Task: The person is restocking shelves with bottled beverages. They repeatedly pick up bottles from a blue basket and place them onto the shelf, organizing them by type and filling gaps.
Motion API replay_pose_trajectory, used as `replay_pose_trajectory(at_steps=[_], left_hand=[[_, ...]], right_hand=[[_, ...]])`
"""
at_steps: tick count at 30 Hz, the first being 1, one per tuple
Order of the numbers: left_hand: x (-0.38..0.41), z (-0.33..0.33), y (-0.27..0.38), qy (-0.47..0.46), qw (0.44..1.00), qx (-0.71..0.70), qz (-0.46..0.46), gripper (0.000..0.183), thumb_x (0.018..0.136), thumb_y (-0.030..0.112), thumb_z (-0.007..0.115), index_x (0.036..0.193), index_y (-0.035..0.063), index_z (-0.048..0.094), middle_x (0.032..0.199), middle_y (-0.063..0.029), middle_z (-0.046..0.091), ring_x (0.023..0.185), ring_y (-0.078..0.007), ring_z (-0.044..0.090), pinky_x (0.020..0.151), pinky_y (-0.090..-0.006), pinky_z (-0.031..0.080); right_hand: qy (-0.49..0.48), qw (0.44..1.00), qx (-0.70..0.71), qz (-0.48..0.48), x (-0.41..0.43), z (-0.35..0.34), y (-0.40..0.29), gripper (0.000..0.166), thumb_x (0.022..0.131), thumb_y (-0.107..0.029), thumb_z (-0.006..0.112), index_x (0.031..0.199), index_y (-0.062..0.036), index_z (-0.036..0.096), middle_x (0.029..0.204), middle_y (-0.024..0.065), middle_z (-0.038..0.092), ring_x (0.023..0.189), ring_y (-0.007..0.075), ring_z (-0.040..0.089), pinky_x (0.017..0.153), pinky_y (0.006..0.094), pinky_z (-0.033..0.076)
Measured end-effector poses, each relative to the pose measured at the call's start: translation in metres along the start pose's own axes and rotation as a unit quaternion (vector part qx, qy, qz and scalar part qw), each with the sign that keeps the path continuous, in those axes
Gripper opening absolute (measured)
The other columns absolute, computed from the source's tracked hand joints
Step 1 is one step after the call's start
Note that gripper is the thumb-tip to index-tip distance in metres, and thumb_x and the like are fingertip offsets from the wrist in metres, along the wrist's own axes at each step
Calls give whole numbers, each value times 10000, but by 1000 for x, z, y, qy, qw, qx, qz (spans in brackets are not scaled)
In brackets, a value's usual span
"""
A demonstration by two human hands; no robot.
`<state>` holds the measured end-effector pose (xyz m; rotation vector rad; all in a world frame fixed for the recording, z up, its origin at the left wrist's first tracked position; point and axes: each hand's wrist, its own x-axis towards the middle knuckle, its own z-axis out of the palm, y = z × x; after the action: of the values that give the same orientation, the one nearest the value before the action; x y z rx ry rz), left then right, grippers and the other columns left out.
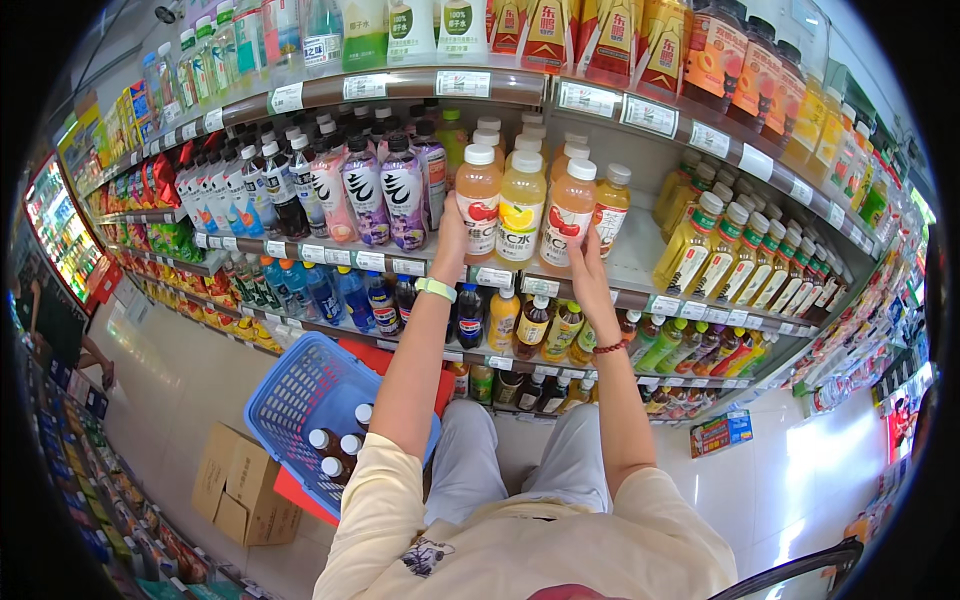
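Observation:
My left hand [450, 237] lies along the left side of a front vitamin drink bottle with cherries on its label [481, 214], its fingers partly hidden behind the bottle. At the lower right of a second cherry-label bottle [568, 217], my right hand [589, 271] has its thumb in front and fingers at the side. Between these two stands a yellow lemon-label bottle [520, 217]. All three have white caps and stand side by side at the front of the middle shelf [636, 262]. A tea drink bottle [613, 210] stands just right of them, with more white-capped bottles behind.
Purple-label bottles [405, 191] stand close on the left, and green-collared yellow bottles [694, 244] fill the shelf's right. A blue shopping basket [289, 375] holding several dark bottles [330, 469] is at my left. An open cardboard box [244, 487] lies on the floor behind it.

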<state>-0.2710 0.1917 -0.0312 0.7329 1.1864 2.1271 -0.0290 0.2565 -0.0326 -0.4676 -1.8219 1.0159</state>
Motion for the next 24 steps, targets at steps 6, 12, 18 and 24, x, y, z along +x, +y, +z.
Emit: replay_pose_trajectory(at_steps=[6,12,18,24], left_hand=[[0,7,-10,-12,998,32,53,614,1112,478,341,1442,-3,534,1428,-121,599,1298,-217,553,1124,-337,384],[7,2,-10,-19,1000,-3,15,604,1105,484,358,1435,17,555,1431,-110,611,1307,-207,560,1122,-329,392],[8,4,-6,-23,1000,-7,8,608,1105,501,366,1444,35,561,1409,-96,641,1277,-201,597,1094,-330,428],[22,-4,-17,-42,999,-28,-5,611,1104,521,348,1402,46,592,1354,-96,681,1230,-195,639,1060,-327,458]], right_hand=[[-14,1000,-15,4,0,2,2,719,1083,-361,579,1603,14,254,1579,221,438,1450,318,452,1192,405,352],[-29,996,-82,-13,1,2,2,819,1038,-348,652,1601,28,190,1522,279,481,1406,364,507,1144,422,408],[-26,990,-130,-39,7,1,5,731,1013,-248,677,1515,31,224,1379,336,576,1289,478,591,1043,478,485],[-27,988,-140,-64,9,2,4,711,997,-219,687,1491,41,246,1330,352,600,1239,502,607,1013,499,502]])
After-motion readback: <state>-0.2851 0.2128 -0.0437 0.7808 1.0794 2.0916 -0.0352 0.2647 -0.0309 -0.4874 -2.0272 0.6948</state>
